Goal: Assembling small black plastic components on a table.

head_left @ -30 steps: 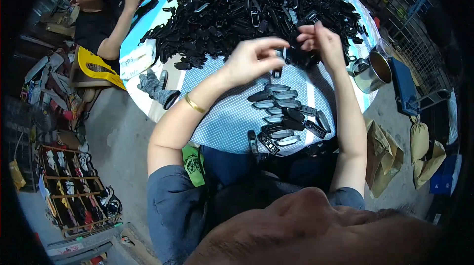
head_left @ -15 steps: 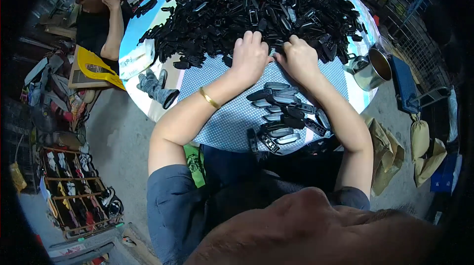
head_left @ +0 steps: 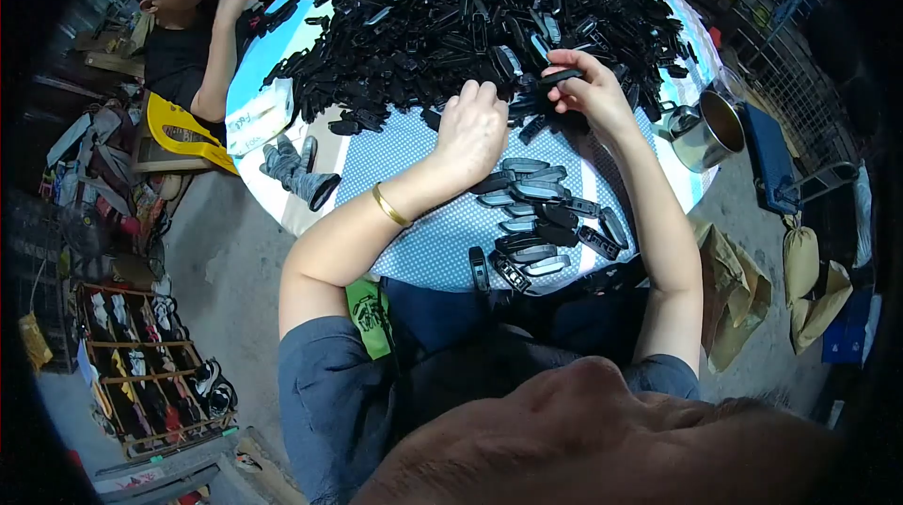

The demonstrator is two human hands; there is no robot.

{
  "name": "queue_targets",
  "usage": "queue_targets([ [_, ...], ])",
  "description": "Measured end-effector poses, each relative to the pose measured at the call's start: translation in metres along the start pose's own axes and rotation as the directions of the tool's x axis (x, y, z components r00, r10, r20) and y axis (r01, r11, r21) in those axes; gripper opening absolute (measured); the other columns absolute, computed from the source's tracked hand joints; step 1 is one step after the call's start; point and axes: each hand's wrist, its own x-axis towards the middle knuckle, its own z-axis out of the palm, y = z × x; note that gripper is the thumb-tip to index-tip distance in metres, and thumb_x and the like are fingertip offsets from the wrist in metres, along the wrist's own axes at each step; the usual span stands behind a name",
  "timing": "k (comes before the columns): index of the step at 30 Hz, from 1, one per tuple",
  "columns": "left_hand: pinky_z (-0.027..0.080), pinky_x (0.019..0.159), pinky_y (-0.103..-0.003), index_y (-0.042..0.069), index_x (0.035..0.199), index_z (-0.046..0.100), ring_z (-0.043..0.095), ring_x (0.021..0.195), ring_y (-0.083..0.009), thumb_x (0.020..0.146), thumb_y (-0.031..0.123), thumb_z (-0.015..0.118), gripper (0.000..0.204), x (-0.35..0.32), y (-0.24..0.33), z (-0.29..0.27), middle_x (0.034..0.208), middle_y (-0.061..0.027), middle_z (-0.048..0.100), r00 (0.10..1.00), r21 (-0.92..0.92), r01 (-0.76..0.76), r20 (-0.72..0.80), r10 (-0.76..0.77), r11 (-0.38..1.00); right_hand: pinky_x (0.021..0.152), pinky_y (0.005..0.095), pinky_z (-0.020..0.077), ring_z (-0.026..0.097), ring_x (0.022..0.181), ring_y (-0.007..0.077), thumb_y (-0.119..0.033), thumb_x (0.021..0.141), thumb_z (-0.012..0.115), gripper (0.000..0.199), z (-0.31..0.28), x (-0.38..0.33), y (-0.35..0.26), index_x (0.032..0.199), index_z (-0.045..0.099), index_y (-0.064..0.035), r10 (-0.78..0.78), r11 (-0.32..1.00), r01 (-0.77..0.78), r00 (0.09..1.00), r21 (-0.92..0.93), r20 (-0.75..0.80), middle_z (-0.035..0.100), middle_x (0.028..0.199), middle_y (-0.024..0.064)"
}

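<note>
Nearest the person, a short stack of sorted black shells (head_left: 538, 218) lies on the dotted counter (head_left: 423, 242), below and between both grips. Above it, the left hand (head_left: 477, 124) rests knuckles-up at the near edge of the big black pile (head_left: 470, 16); its fingers curl down out of sight, so whether that grip pinches anything cannot be told. Just to its right and slightly farther, the right hand (head_left: 591, 91) pinches one black plastic piece (head_left: 555, 79). The piece's long axis runs roughly sideways, pointing toward the left hand, near it but apart.
</note>
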Motion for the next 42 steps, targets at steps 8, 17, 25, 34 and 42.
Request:
queue_targets([
  [8,0.047,0.061,-0.033,0.0,0.082,0.05,0.059,0.067,-0.0255,0.069,0.012,0.072,0.029,0.012,-0.002,-0.01,0.076,-0.0115,0.058,0.966,-0.553,0.256,0.111,-0.234,0.793,0.073,0.025,0.052,0.061,0.079,0.0126,-0.012,0.089,0.053,0.025,0.003,0.0,0.009,0.107,0.056,0.0045,-0.039,0.964,0.02,0.997,0.265,0.067,0.062,0.102,0.0115],
  [17,0.052,0.067,-0.023,-0.001,0.107,0.039,0.061,0.077,-0.0143,0.083,0.001,0.058,0.031,0.015,-0.002,-0.006,0.09,-0.0081,0.057,0.902,-0.921,0.35,0.38,-0.203,-0.168,0.068,0.0245,0.0501,0.062,0.08,0.0147,-0.008,0.079,0.064,0.028,0.026,-0.013,0.013,0.105,0.061,0.0016,-0.51,0.744,0.472,0.858,-0.474,0.055,0.061,0.096,0.01],
  [25,0.05,0.08,-0.026,-0.002,0.114,0.048,0.06,0.088,-0.0125,0.084,0.002,0.058,0.031,0.017,-0.014,-0.005,0.097,-0.0087,0.061,0.901,-0.951,0.307,0.3,-0.312,-0.03,0.071,0.0227,0.0474,0.059,0.084,0.0131,-0.009,0.078,0.064,0.033,0.027,-0.017,0.007,0.109,0.06,0.0013,-0.462,0.801,0.439,0.886,-0.408,0.047,0.06,0.095,0.0081],
  [34,0.049,0.077,-0.022,-0.003,0.113,0.056,0.058,0.09,-0.0106,0.082,0.004,0.061,0.033,0.015,-0.016,-0.002,0.103,-0.0081,0.061,0.924,-0.941,0.236,0.14,-0.356,0.242,0.065,0.0228,0.0485,0.061,0.077,0.0164,-0.006,0.075,0.066,0.031,0.031,-0.016,0.015,0.105,0.061,0.0011,-0.557,0.721,0.524,0.827,-0.453,0.069,0.06,0.093,0.0103],
  [42,0.047,0.073,-0.02,-0.002,0.112,0.058,0.058,0.084,-0.0071,0.083,0.008,0.061,0.03,0.015,-0.002,-0.016,0.094,-0.0041,0.063,0.896,-0.964,0.258,0.213,-0.389,0.065,0.06,0.0232,0.0503,0.06,0.072,0.0136,-0.003,0.071,0.07,0.031,0.037,-0.02,0.012,0.101,0.062,0.0006,-0.72,0.455,0.62,0.678,-0.64,0.145,0.06,0.09,0.0092],
])
